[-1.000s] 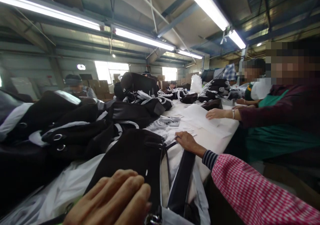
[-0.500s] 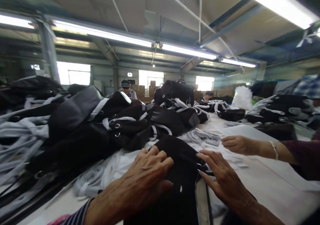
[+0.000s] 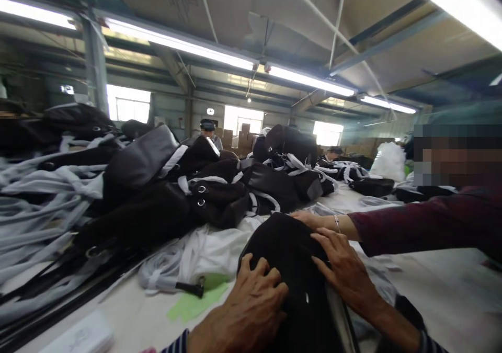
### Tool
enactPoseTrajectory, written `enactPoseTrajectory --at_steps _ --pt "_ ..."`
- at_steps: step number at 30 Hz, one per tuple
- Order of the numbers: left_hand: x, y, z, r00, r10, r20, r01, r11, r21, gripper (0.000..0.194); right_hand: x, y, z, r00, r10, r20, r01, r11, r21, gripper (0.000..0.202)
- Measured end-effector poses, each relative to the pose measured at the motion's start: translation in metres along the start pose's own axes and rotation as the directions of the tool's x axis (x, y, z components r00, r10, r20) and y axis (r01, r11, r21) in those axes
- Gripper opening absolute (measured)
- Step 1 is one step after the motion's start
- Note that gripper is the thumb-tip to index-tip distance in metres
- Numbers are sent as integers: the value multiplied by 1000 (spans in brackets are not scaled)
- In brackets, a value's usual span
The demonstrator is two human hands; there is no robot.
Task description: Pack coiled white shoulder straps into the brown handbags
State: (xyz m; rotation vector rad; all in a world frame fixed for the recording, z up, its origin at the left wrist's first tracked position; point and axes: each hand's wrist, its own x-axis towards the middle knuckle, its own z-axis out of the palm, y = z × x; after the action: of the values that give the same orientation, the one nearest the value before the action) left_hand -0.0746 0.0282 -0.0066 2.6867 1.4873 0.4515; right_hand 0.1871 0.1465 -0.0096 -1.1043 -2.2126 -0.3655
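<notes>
A black bag point(image 3: 292, 243) with a rounded top stands in front of me, and a pale zip edge runs down its right side. My left hand point(image 3: 251, 298) rests on its front face, fingers bent and apart, the thumb hidden. Against the bag's right edge lies my right hand point(image 3: 349, 274), fingers stretched out and spread. Just behind the bag, a co-worker's hand point(image 3: 309, 220) with a bracelet reaches in from the right. It is partly hidden by the bag and my right fingers.
Black bags point(image 3: 219, 198) with white-wrapped straps are heaped across the table's back and left. Closer in lie a plastic-wrapped strap point(image 3: 157, 272), a green sheet point(image 3: 200, 298) and a white box point(image 3: 80, 334). A co-worker's dark red sleeve point(image 3: 411, 225) crosses the right side.
The bag's top now stands higher and rounder, and the metal rings by my right hand no longer show. The co-worker's arm has reached further left, behind the bag. My view has shifted left.
</notes>
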Motion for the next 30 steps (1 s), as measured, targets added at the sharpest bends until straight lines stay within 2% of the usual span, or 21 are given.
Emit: enactPoseTrajectory --at_steps 3,7,9,12,15,17,20,22,25,28,30 --pt "-3 0 9 999 29 -42 -28 1000 10 20 -23 0 -5 1000 26 10 -26 998 59 34" --pt "-6 9 16 994 102 25 -101 994 -48 23 -45 -4 -14 970 219 106 -238 945 226 31" --pt "-6 13 16 992 107 63 -103 992 -71 23 -49 -9 -20 937 323 132 -349 890 295 32" --pt "-5 14 15 995 88 47 -84 993 -77 21 -49 -15 -30 879 451 157 -474 790 389 31" --pt "-3 13 14 997 73 37 -71 996 -52 26 -49 -21 -35 771 553 317 -634 619 464 34" --pt "-1 13 14 996 70 56 -69 997 -21 29 -52 -26 -35 724 576 380 -684 529 503 35" --pt "2 10 10 992 72 100 -73 997 8 32 -58 -32 -32 724 588 361 -667 465 582 31" --pt "3 8 4 989 76 128 -80 997 23 33 -59 -34 -32 706 575 413 -684 403 609 31" --pt "5 5 -15 975 136 175 -145 989 39 36 -54 -34 -39 627 542 560 -763 282 582 34" --pt "11 4 -38 933 298 203 -304 953 -1 41 -44 -30 -46 516 536 668 -834 134 536 35" --pt "15 3 -45 889 425 168 -425 904 -41 47 -39 -26 -46 467 528 709 -850 46 524 35"
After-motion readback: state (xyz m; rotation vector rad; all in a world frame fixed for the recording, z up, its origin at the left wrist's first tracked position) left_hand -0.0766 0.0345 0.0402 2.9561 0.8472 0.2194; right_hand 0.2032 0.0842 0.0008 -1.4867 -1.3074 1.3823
